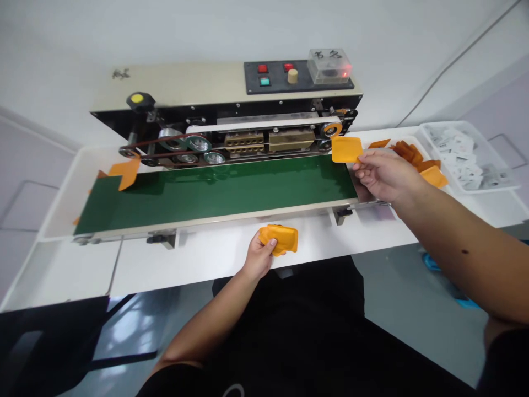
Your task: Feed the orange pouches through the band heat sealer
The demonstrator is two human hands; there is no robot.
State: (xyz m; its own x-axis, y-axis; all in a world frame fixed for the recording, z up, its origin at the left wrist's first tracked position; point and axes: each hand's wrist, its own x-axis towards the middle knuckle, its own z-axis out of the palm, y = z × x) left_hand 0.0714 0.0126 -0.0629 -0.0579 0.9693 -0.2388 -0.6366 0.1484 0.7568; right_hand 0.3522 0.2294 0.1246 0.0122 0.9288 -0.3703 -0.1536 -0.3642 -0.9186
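My right hand (pixel 382 175) pinches an orange pouch (pixel 346 149) and holds it at the right end of the sealing machine (pixel 231 110), just by the belt rollers. My left hand (pixel 260 256) grips a small stack of orange pouches (pixel 281 239) over the white table's front edge (pixel 215 259). Between the two hands runs the green conveyor belt (pixel 215 193). Another orange pouch (pixel 126 172) sits at the belt's left end, under the sealing rollers.
More orange pouches (pixel 415 157) lie piled on the table behind my right hand. A white tray (pixel 467 154) of small white sachets stands at the far right. The machine's control panel (pixel 289 77) carries red and green buttons. A white bin (pixel 61 187) sits at the left.
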